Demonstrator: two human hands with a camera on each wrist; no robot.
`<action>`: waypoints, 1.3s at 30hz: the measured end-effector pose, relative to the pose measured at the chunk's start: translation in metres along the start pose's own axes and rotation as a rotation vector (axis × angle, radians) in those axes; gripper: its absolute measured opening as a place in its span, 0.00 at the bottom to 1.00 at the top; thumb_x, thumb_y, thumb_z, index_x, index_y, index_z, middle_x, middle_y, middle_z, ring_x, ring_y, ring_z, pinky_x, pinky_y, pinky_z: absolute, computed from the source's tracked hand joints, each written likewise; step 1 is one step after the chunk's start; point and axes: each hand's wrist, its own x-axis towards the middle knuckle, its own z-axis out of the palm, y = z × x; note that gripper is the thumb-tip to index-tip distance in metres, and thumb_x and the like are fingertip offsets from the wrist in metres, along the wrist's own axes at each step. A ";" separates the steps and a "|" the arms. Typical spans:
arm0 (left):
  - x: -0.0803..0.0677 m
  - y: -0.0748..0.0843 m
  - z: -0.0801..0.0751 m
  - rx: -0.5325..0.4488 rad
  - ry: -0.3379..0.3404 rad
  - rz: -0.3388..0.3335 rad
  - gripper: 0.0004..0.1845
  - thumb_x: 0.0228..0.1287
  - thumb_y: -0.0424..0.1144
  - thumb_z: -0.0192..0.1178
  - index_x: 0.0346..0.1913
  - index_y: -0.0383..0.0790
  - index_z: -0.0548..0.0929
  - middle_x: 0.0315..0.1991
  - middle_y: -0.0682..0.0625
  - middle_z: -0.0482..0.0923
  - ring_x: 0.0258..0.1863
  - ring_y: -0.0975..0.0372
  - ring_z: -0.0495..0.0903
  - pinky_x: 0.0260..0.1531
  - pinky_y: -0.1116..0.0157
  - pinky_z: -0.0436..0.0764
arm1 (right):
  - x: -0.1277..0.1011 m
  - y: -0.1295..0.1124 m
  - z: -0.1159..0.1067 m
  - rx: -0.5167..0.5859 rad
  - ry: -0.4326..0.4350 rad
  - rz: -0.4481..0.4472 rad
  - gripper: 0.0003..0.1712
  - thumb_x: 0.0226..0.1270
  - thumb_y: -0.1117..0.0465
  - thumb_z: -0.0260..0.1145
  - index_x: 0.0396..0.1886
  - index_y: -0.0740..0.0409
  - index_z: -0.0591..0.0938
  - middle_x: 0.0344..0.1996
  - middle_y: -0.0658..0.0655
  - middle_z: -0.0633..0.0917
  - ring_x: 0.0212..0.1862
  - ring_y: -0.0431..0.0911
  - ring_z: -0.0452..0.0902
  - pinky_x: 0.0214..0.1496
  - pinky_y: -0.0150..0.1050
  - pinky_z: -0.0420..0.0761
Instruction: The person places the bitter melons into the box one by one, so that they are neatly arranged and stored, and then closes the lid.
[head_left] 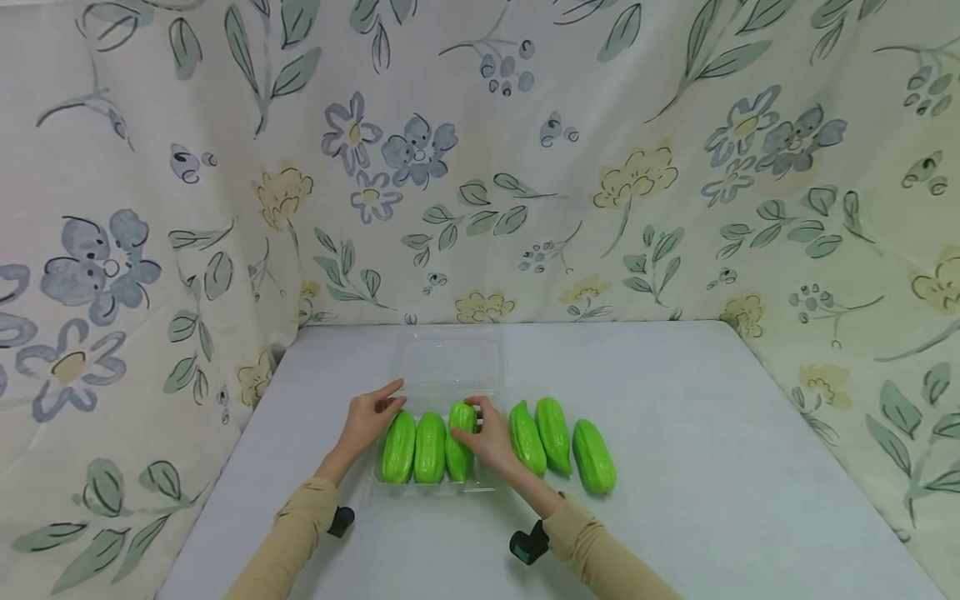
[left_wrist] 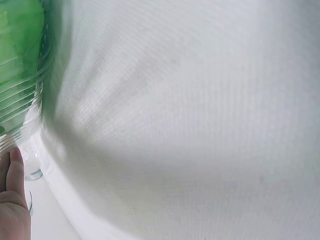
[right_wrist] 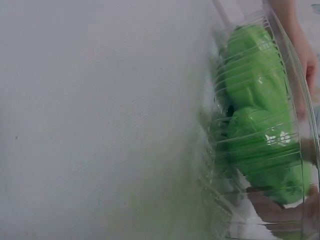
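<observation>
Vegetables point(head_left: 430, 448), plump and bright green, lie low in the middle of the head view. Three are side by side in a clear box point(head_left: 483, 489), whose see-through lid point(head_left: 450, 358) lies open above them in the frame. The right hand point(head_left: 489, 435) pinches the top part of the right-most one in the box point(head_left: 459, 462) between thumb and finger. The left hand point(head_left: 369, 417) is by the box's upper left corner, thumb and pointing finger a little apart; it is hard to tell how hard it presses. Three loose vegetables point(head_left: 553, 436) lie just right of the box on the white table point(head_left: 675, 400). The right wrist view shows green through the box's ridged side, at the right edge. A flowery cloth point(head_left: 480, 125) hangs behind, and both sleeves point(head_left: 300, 517) are tan.
</observation>
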 end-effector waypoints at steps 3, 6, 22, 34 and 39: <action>0.001 -0.001 0.001 0.005 0.006 0.004 0.21 0.64 0.39 0.62 0.58 0.33 0.78 0.44 0.36 0.84 0.31 0.58 0.84 0.23 0.73 0.72 | 0.001 -0.004 0.001 -0.011 -0.013 0.070 0.29 0.59 0.61 0.69 0.58 0.64 0.71 0.46 0.68 0.80 0.41 0.53 0.79 0.38 0.41 0.80; 0.001 -0.001 0.001 0.009 0.012 0.008 0.21 0.64 0.38 0.61 0.58 0.34 0.78 0.43 0.37 0.85 0.30 0.59 0.83 0.22 0.73 0.71 | 0.002 -0.006 0.001 -0.023 -0.021 0.095 0.30 0.60 0.62 0.69 0.60 0.63 0.70 0.47 0.68 0.80 0.43 0.54 0.79 0.39 0.41 0.80; 0.001 0.000 0.000 0.012 0.008 0.014 0.21 0.64 0.38 0.61 0.58 0.33 0.78 0.43 0.37 0.85 0.31 0.58 0.84 0.24 0.73 0.73 | 0.000 -0.008 0.001 -0.060 -0.061 0.089 0.31 0.61 0.58 0.68 0.62 0.64 0.71 0.52 0.69 0.79 0.48 0.58 0.79 0.41 0.42 0.81; 0.000 -0.001 -0.001 -0.011 0.013 0.020 0.20 0.64 0.37 0.61 0.58 0.33 0.78 0.45 0.36 0.84 0.36 0.52 0.85 0.28 0.73 0.76 | 0.002 -0.008 0.001 -0.064 -0.076 0.102 0.32 0.62 0.58 0.68 0.63 0.63 0.71 0.55 0.68 0.78 0.50 0.60 0.78 0.42 0.47 0.80; 0.000 -0.001 0.000 -0.014 0.013 0.028 0.20 0.64 0.37 0.61 0.58 0.33 0.78 0.43 0.36 0.84 0.34 0.54 0.85 0.26 0.73 0.75 | 0.003 -0.008 0.001 -0.080 -0.079 0.103 0.31 0.62 0.58 0.68 0.63 0.64 0.71 0.56 0.68 0.78 0.52 0.60 0.77 0.46 0.49 0.79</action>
